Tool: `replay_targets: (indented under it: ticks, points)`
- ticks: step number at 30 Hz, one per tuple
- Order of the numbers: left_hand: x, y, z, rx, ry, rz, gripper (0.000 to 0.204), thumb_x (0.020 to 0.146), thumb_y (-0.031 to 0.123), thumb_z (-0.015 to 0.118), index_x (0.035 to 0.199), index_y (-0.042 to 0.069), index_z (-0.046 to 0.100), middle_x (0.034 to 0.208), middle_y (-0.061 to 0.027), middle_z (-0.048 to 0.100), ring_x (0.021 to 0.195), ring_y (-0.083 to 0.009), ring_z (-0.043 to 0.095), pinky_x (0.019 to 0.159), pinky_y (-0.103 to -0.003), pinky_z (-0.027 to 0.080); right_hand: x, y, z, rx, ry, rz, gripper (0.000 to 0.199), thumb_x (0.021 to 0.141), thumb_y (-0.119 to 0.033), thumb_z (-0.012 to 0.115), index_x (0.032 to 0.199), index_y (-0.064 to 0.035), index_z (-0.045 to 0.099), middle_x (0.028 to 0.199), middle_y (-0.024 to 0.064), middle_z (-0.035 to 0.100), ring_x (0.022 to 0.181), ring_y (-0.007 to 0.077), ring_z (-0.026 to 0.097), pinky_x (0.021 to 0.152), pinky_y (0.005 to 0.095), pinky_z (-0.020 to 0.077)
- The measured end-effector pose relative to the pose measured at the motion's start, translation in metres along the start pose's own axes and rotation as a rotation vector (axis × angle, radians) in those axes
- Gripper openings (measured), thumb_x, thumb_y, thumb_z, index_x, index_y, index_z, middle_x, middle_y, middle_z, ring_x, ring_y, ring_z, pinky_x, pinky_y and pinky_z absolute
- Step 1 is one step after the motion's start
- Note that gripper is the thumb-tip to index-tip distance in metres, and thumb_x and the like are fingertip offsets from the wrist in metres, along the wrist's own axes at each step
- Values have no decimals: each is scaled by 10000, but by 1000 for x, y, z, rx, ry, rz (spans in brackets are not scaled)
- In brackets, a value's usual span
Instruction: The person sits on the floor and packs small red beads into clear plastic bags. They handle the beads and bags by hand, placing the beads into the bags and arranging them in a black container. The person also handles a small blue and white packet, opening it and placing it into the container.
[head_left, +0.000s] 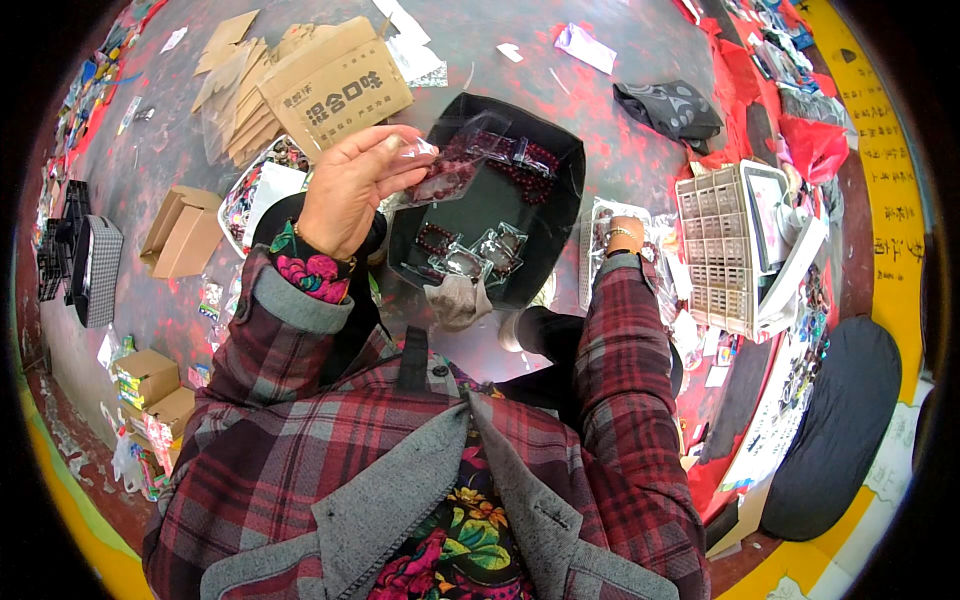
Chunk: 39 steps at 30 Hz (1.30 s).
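Note:
My left hand (352, 188) is raised at the left rim of a black open bin (560, 225). Its thumb and fingers pinch the top of a clear plastic bag (445, 180) with dark red beads inside. Within the bin lie more dark red beads (535, 185), partly under clear plastic, and several small clear packets (500, 245) of beaded pieces. A crumpled greyish cloth (458, 303) hangs over the bin's near edge. My right hand (626, 234) reaches down into a white basket (587, 262) on the right. The fingers of that hand cannot be made out.
A beige plastic crate (715, 250) stands at the right, next to the white basket. Flattened cardboard (335, 88) leans at the back left, with an open carton (182, 232) nearer. A black patterned bag (668, 110) lies at the back right. Left of the bin sits another white basket (238, 205).

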<state>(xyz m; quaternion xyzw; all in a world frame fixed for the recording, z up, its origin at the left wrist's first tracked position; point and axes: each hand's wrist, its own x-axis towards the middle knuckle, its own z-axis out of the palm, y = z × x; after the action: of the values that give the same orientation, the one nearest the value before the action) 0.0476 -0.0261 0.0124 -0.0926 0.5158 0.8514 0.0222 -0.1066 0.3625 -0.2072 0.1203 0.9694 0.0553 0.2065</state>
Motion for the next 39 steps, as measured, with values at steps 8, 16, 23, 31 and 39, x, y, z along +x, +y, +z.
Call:
replay_targets:
  ticks: [8, 16, 23, 31, 39]
  points:
    - [-2, -2, 1, 23, 16, 6, 249, 921, 125, 435, 1077, -47, 526, 1025, -130, 587, 970, -206, 585, 841, -322, 486, 22, 4, 10, 395, 267, 58, 274, 763, -248, 617, 1012, -140, 649, 999, 106, 636, 932, 260, 608, 819, 326, 473]
    - [-6, -5, -2, 46, 36, 3, 252, 923, 129, 429, 1083, -41, 524, 1031, -127, 588, 960, -198, 586, 840, -319, 484, 29, 18, -29, 1155, 297, 296, 212, 769, -198, 527, 842, -82, 689, 827, 146, 657, 814, 227, 628, 709, 351, 465]
    - [-6, -8, -1, 13, -52, 16, 252, 915, 155, 453, 1071, -24, 537, 1021, -145, 605, 936, -210, 606, 814, -309, 493, -42, -17, -139, 1577, 8, -107, 249, 818, -290, 600, 919, -62, 609, 851, 45, 660, 781, 149, 625, 654, 272, 429]
    - [-34, 14, 20, -44, -175, 16, 252, 905, 178, 482, 1064, -8, 542, 988, -155, 618, 930, -232, 611, 798, -333, 495, -219, -62, -187, 1612, -227, -981, 500, 785, -202, 636, 1228, -40, 468, 1162, 91, 557, 1005, 138, 529, 691, 227, 427]
    - [-57, 20, 40, -40, -183, 43, 255, 908, 157, 471, 1084, -18, 531, 1009, -164, 610, 954, -255, 603, 799, -338, 500, -258, -71, -192, 1621, -352, -999, 364, 765, -103, 661, 1109, -33, 565, 1003, 48, 637, 784, 52, 557, 551, 170, 387]
